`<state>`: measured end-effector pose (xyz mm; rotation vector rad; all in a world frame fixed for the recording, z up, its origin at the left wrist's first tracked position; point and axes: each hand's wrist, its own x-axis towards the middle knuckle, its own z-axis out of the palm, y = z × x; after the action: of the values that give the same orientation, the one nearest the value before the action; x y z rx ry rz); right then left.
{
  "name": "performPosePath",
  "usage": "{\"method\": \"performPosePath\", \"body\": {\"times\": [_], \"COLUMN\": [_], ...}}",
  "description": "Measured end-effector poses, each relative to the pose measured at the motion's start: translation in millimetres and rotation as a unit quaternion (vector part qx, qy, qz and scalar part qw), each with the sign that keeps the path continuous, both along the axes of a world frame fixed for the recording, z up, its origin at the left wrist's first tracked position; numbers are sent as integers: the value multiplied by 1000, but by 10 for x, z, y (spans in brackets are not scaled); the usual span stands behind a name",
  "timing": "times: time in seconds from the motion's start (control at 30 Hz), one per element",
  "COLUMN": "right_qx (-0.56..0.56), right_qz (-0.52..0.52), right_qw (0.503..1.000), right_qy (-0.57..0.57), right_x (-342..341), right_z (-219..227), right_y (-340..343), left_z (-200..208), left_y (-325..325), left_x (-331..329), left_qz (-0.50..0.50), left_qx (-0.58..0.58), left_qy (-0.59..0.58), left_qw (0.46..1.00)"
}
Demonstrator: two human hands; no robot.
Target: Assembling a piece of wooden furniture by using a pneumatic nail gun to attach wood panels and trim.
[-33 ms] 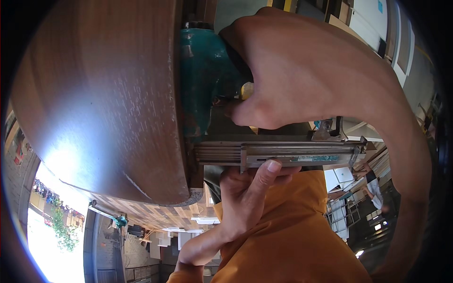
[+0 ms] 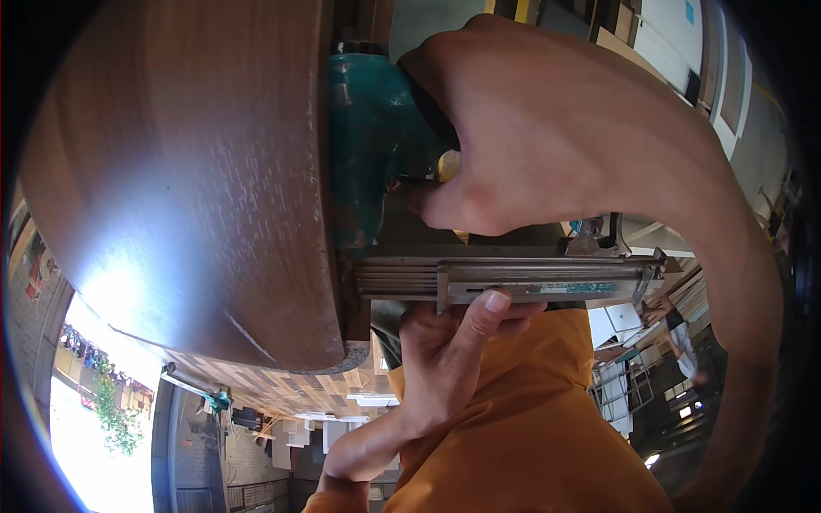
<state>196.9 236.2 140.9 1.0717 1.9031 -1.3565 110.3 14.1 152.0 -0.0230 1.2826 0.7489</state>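
A teal nail gun (image 2: 363,103) with worn paint lies on its side, its nose end against the edge of a brown wood-grain panel (image 2: 171,171). My right hand (image 2: 522,128) is wrapped around its handle, fingers mostly hidden behind it, the thumb near the trigger area. Below, a long metal magazine (image 2: 530,278) runs rightward from the nose. From beneath, my left hand (image 2: 453,342) supports this magazine, thumb laid along its side and fingers curled under. Pale scratches and specks mark the panel's face. The exact contact point of the nose cannot be seen.
Behind the panel's lower edge spreads a plank-patterned surface (image 2: 274,389). A long bar with a teal end (image 2: 220,400) is at lower left. A metal frame rack (image 2: 629,385) and another person (image 2: 682,342) appear at right. White panels (image 2: 667,38) lean at upper right.
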Motion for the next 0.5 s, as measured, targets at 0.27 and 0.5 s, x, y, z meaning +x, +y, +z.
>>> {"method": "performPosePath", "body": {"times": [0.27, 0.5], "right_qx": [18, -98], "right_qz": [-21, -140], "right_qw": [999, 983], "right_qy": [25, 67], "right_x": [106, 310], "right_z": [-165, -320], "right_y": [-197, -194], "left_z": [69, 362], "left_y": [5, -48], "left_x": [-49, -551], "left_qz": [-19, -395], "left_qx": [-18, 143], "left_qy": [18, 263], "left_qw": [999, 868]}}
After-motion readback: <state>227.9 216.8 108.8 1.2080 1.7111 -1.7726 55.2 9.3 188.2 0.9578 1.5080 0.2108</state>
